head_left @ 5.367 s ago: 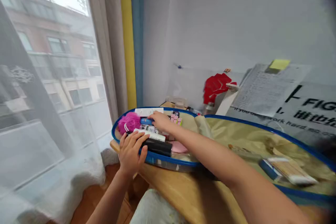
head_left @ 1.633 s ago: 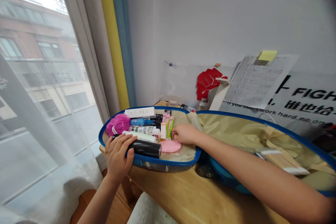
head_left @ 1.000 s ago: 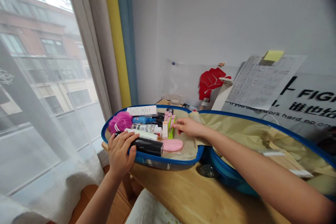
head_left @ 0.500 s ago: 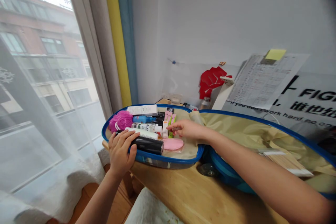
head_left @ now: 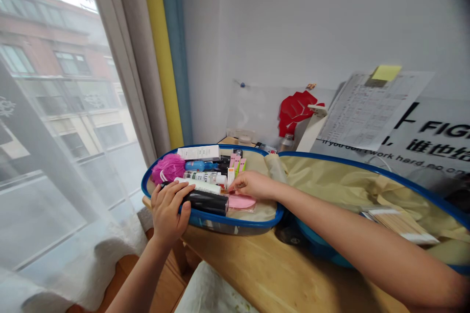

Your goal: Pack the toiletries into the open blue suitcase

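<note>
Left hand (head_left: 169,211) rested loosely on the black bottle (head_left: 207,202), grasping nothing evident. Right hand (head_left: 254,185) reached beside the small box (head_left: 230,175), behind that bottle's right end; grip undetermined. Step judged: arranging; next move seemingly required light fingertip control.

Bare left hand (head_left: 169,211), bare right hand (head_left: 255,186), slim forearms (head_left: 326,220) (uncovered too)

The right hand (head_left: 256,185) left the blue bottle (head_left: 200,166), went to the pink-and-green packets (head_left: 241,165), then dropped to the small box's (head_left: 231,175) lower end, partly covering the pink oval (head_left: 240,202).
</note>
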The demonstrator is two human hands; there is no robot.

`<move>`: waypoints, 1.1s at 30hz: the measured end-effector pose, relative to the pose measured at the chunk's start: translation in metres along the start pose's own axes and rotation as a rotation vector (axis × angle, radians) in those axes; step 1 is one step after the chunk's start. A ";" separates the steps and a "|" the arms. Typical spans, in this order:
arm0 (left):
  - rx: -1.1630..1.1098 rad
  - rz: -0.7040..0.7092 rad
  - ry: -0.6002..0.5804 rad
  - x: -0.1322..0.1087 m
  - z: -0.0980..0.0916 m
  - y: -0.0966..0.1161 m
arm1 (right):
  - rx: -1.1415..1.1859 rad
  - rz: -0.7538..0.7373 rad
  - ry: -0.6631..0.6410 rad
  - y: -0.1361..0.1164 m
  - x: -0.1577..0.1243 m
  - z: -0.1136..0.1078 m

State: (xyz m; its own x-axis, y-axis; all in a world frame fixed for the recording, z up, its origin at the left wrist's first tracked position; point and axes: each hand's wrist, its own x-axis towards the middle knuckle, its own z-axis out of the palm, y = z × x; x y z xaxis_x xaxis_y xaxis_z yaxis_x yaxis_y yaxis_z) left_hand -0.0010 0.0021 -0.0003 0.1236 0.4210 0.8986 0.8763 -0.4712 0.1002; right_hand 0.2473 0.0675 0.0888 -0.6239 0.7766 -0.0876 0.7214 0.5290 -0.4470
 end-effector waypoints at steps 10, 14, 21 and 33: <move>-0.015 -0.018 -0.009 0.001 -0.001 0.000 | -0.100 0.082 0.051 0.003 -0.008 -0.011; -0.013 -0.023 -0.006 0.001 -0.001 0.001 | -0.131 0.115 0.008 0.005 -0.008 -0.007; -0.017 -0.016 -0.014 0.000 -0.001 0.001 | -0.075 0.122 -0.008 0.004 -0.002 0.001; -0.004 -0.008 -0.011 0.000 -0.001 -0.001 | 0.056 0.141 0.093 -0.001 0.000 -0.002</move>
State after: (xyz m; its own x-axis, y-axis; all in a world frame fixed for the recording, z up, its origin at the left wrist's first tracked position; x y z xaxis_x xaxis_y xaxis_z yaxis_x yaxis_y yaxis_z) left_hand -0.0021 0.0018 -0.0001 0.1215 0.4335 0.8929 0.8753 -0.4710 0.1095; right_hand 0.2471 0.0678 0.0915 -0.4855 0.8714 -0.0710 0.7802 0.3952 -0.4849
